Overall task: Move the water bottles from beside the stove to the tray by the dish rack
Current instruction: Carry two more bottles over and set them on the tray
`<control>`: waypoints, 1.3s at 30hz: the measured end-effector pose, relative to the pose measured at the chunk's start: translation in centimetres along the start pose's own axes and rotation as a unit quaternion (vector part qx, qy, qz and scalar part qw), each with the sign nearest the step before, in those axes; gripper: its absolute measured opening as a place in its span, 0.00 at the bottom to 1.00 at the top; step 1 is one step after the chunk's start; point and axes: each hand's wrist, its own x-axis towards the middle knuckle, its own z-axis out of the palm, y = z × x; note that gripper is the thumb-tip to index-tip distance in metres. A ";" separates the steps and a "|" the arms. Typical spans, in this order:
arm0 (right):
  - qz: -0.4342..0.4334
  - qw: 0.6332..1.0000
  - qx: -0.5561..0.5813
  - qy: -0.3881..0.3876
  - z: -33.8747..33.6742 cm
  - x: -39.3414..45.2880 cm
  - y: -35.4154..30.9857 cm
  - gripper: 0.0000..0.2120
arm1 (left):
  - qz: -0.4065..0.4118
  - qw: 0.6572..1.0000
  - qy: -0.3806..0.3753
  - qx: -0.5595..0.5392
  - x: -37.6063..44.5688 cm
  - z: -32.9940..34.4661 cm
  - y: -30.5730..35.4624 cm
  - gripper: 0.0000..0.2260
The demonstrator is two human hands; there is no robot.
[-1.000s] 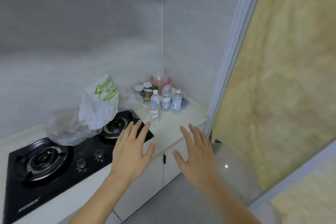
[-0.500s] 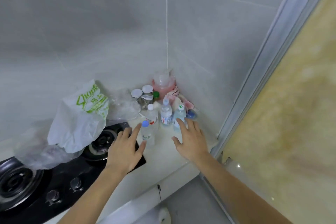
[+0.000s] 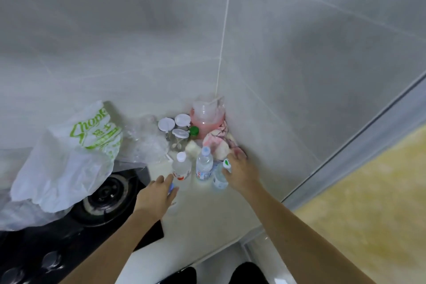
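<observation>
Hands have closed in since a moment ago: left hand [image 3: 155, 198] wraps the blue-capped bottle [image 3: 171, 188], right hand [image 3: 239, 173] curls around the green-capped bottle [image 3: 220, 174]. Both bottles stand on the counter [image 3: 207, 221] beside the stove [image 3: 108, 193], so lifting can begin.

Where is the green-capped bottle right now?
In the head view, the green-capped bottle stands on the counter near the wall corner, rightmost of the water bottles, beside the blue-capped bottle, with the right hand around it.
</observation>
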 end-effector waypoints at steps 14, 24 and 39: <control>-0.201 0.960 0.193 -0.030 -6.8 -3.2 -3.6 0.14 | -0.123 0.969 0.197 -0.086 -11.3 -9.1 2.9 0.10; -0.441 0.835 0.310 -0.112 -11.5 -14.9 -18.4 0.13 | -0.310 0.902 0.287 -0.083 -31.1 -14.6 1.1 0.10; -0.649 0.657 0.225 -0.309 -2.0 -55.3 -47.5 0.09 | -0.559 0.746 0.360 -0.035 -77.7 -11.7 -7.3 0.11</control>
